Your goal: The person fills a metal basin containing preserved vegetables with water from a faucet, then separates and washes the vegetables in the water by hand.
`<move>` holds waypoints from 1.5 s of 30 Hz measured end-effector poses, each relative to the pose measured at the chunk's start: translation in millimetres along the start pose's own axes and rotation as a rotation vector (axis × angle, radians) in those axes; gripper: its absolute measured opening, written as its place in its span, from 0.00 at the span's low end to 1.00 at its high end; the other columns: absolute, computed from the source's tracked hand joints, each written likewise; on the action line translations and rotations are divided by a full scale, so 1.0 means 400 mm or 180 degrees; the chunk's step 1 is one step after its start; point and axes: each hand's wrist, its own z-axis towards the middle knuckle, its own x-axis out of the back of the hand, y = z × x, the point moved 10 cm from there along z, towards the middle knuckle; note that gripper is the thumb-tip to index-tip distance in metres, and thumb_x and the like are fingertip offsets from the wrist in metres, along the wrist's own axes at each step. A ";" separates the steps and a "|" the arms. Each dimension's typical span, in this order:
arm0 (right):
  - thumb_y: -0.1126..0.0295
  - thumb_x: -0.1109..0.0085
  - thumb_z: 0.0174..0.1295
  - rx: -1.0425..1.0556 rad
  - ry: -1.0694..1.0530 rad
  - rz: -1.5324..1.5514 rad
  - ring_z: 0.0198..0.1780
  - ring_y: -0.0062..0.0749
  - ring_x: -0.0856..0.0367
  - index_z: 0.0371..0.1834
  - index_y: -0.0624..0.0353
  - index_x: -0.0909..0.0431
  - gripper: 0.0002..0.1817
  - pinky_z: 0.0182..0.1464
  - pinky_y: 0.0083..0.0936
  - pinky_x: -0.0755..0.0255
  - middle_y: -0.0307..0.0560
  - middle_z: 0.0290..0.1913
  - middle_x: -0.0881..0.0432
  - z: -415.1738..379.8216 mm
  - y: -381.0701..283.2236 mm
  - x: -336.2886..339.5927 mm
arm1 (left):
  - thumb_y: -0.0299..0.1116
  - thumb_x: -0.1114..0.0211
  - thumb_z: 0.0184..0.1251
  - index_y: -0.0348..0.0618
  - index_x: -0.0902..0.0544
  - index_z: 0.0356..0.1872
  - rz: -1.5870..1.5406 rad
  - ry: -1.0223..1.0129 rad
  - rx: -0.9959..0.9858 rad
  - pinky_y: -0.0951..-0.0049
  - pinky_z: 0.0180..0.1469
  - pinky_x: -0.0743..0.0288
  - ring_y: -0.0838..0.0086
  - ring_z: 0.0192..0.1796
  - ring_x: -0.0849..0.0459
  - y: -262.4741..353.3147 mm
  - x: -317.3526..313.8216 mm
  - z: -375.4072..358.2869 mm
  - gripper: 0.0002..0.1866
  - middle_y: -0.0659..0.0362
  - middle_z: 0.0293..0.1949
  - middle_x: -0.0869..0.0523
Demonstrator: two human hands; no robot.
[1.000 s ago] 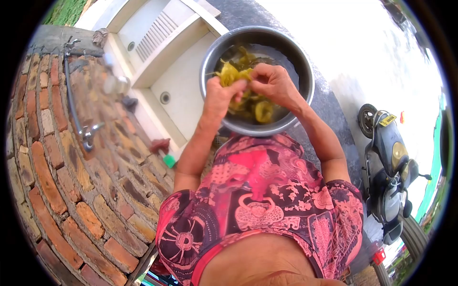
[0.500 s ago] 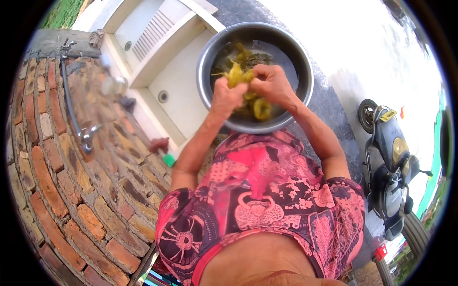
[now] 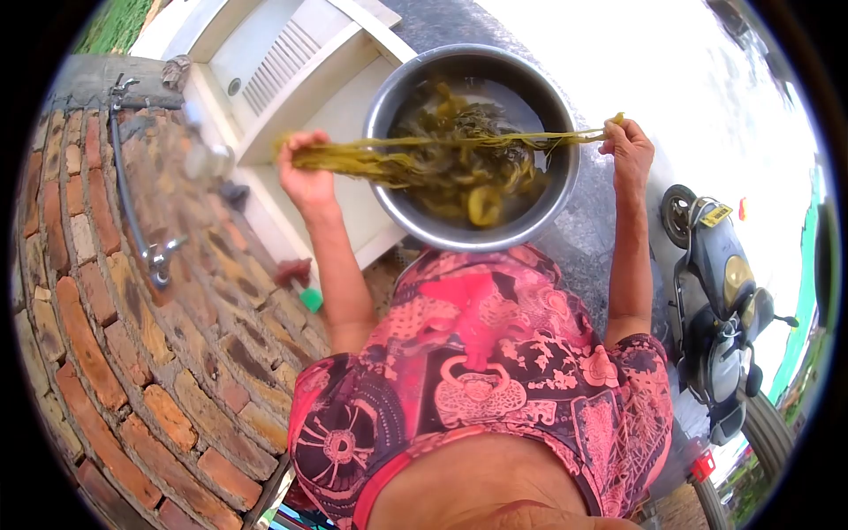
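Note:
Long yellow-green strands of leafy greens (image 3: 406, 157) stretch level across a wide metal basin (image 3: 378, 181). Their thicker bundle is gripped in my left hand (image 3: 307, 174), closed beyond the basin's left rim, over the sink. Thin ends of the strands are pinched in my right hand (image 3: 629, 150), past the right rim. Below the strands, more dark and yellowish wet greens (image 3: 484, 205) lie in shallow water inside the basin.
A pale two-part sink (image 3: 340, 115) with a ribbed board adjoins the basin on the left. Beside it runs a brick wall (image 3: 132, 336) with a pipe and tap (image 3: 161, 261). A parked scooter (image 3: 729, 265) stands at right.
My hands were close together over the basin, holding a bunched clump. They have moved apart, left and right, drawing the strands out between them.

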 end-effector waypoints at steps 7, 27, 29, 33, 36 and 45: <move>0.71 0.39 0.58 0.0216 -0.1354 0.0165 0.24 0.16 0.30 0.34 0.64 0.19 0.07 0.27 0.13 0.34 0.36 0.24 0.24 -0.091 -0.141 -0.204 | 0.27 0.38 0.61 0.28 0.31 0.52 -0.0169 -0.0092 0.0955 0.79 0.35 0.35 0.78 0.28 0.33 -0.192 -0.034 -0.007 0.20 0.59 0.31 0.31; 0.77 0.44 0.56 -0.0120 -0.2298 0.0435 0.20 0.13 0.28 0.23 0.62 0.27 0.06 0.23 0.12 0.35 0.34 0.18 0.27 -0.225 -0.139 -0.488 | 0.22 0.34 0.54 0.36 0.20 0.36 0.3331 -0.0147 0.0814 0.81 0.25 0.32 0.80 0.23 0.25 -0.422 -0.136 -0.155 0.07 0.60 0.28 0.18; 0.77 0.44 0.53 0.0151 -0.2182 0.0260 0.20 0.12 0.31 0.22 0.62 0.29 0.05 0.22 0.13 0.37 0.34 0.17 0.29 -0.220 -0.159 -0.481 | 0.22 0.34 0.55 0.36 0.19 0.35 0.3510 -0.0225 0.0693 0.82 0.24 0.33 0.81 0.23 0.25 -0.421 -0.145 -0.159 0.07 0.61 0.27 0.19; 0.76 0.44 0.49 0.0604 -0.2162 -0.0415 0.20 0.12 0.34 0.20 0.63 0.31 0.06 0.22 0.15 0.39 0.34 0.16 0.33 -0.218 -0.150 -0.483 | 0.22 0.37 0.56 0.36 0.20 0.32 0.4474 -0.0451 0.0208 0.82 0.22 0.34 0.82 0.19 0.27 -0.411 -0.161 -0.164 0.04 0.62 0.21 0.21; 0.74 0.43 0.46 0.0298 -0.2202 -0.0104 0.21 0.13 0.36 0.18 0.63 0.32 0.07 0.23 0.17 0.41 0.34 0.15 0.35 -0.220 -0.136 -0.496 | 0.25 0.39 0.57 0.36 0.20 0.32 0.4083 -0.0347 0.0299 0.82 0.21 0.35 0.82 0.17 0.30 -0.410 -0.161 -0.168 0.03 0.63 0.20 0.22; 0.71 0.43 0.48 0.0583 -0.0899 -0.1274 0.20 0.17 0.32 0.19 0.62 0.27 0.06 0.25 0.20 0.36 0.37 0.15 0.28 -0.063 -0.090 -0.253 | 0.27 0.44 0.56 0.35 0.25 0.43 0.2169 -0.0145 0.0027 0.64 0.59 0.31 0.64 0.53 0.25 -0.187 -0.195 -0.078 0.13 0.46 0.50 0.24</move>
